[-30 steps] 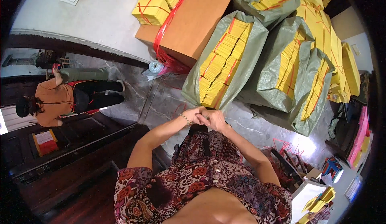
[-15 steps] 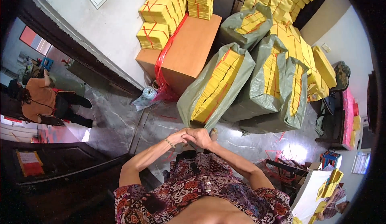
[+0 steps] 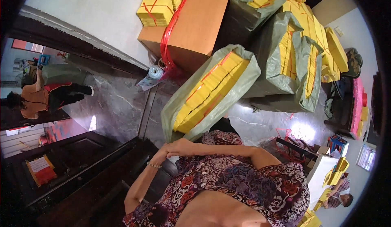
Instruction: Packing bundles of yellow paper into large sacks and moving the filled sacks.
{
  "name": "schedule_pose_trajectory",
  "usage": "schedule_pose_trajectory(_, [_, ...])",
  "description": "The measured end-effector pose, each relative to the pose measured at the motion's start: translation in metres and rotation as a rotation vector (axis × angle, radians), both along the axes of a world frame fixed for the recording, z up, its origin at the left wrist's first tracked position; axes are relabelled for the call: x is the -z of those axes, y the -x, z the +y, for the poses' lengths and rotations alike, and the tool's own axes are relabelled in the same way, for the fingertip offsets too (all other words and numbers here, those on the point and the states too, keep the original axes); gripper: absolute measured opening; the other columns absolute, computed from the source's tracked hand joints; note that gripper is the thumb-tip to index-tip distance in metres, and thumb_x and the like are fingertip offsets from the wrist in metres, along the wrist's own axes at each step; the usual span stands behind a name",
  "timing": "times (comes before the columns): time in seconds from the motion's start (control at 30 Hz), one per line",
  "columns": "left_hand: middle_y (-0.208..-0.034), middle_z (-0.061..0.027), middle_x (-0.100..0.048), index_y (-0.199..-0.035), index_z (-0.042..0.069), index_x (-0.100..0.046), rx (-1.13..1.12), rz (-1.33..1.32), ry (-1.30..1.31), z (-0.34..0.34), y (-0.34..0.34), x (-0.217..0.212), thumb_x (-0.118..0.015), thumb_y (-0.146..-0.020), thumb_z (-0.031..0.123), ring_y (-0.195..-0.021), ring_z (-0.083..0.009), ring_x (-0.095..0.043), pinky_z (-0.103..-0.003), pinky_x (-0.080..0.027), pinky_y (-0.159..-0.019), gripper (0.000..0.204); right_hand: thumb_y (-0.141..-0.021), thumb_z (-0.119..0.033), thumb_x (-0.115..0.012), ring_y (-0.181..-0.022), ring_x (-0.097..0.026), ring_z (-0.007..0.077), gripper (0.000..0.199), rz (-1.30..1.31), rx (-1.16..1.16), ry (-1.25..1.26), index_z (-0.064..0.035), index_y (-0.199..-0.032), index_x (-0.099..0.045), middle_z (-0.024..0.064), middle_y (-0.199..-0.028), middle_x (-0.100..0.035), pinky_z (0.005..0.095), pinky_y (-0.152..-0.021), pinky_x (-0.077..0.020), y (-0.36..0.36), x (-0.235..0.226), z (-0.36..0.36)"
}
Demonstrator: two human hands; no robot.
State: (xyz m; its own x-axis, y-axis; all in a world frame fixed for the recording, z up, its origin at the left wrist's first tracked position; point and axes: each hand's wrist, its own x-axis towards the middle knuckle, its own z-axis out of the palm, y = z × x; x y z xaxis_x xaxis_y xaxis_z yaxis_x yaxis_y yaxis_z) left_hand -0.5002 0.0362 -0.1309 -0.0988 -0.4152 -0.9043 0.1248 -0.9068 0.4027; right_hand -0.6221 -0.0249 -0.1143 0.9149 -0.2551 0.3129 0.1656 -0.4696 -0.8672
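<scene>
A grey-green woven sack point(image 3: 253, 70) filled with yellow paper bundles point(image 3: 211, 90) tied with red strips stands tilted in front of me, its mouth open upward. At its near end, both my hands are closed close together on the sack's edge. My left hand point(image 3: 160, 155), with a beaded bracelet at the wrist, is on the left and a little lower. My right hand point(image 3: 183, 147) lies beside it, touching it, its arm bent across my body. The fingers' undersides and the gripped bit of sack are mostly hidden.
More filled sacks point(image 3: 269, 58) stand right of mine. Ahead is a wooden cabinet point(image 3: 195, 27) with yellow bundles and red strips. A plastic roll point(image 3: 155, 72) stands by the doorway; a dark door point(image 3: 93, 157) is at left. One person point(image 3: 34, 100) is beyond it, another point(image 3: 340, 196) far right.
The sack has shifted left and toward me, away from the other sacks, and slants more. Both my hands have moved left and slightly down with it. My body has turned left.
</scene>
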Motion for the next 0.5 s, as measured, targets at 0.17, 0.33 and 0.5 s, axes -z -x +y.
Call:
schedule_pose_trajectory(0.17, [-0.081,0.0003,-0.051,-0.097,0.007,-0.051,-0.066,-0.169,-0.164,0.046,-0.022,-0.018,-0.051,-0.086,0.036,-0.061,-0.0102,-0.045,-0.025,-0.037,-0.053,0.031,-0.080,-0.026,-0.060,-0.078,-0.055,0.0292,0.021,0.211,0.248,0.053,-0.0091,-0.093,-0.055,0.0090,-0.084,-0.053,0.0409,-0.063,-0.0457,0.031,-0.009,-0.052])
schedule_pose_trajectory(0.33, [-0.058,-0.0020,-0.047,-0.082,0.001,-0.051,-0.597,-0.554,-0.082,0.072,0.022,-0.010,-0.051,-0.083,0.028,-0.048,-0.0131,-0.045,-0.030,-0.041,-0.049,0.027,-0.059,-0.005,-0.072,-0.099,-0.044,0.0381,0.058,0.466,1.026,0.331,0.0005,-0.110,-0.044,0.0201,-0.105,-0.047,0.0451,-0.085,-0.0381,0.140,-0.004,-0.216])
schedule_pose_trajectory(0.5, [-0.079,-0.0082,-0.058,-0.109,-0.003,-0.053,-0.327,-0.598,0.014,0.034,0.024,-0.058,-0.053,-0.084,0.023,-0.059,-0.0154,-0.056,-0.027,-0.046,-0.051,0.036,-0.060,-0.020,-0.075,-0.094,-0.052,0.0369,0.060,0.660,1.178,0.292,-0.0003,-0.109,-0.046,0.0208,-0.102,-0.052,0.0420,-0.080,-0.0442,0.245,0.038,-0.349])
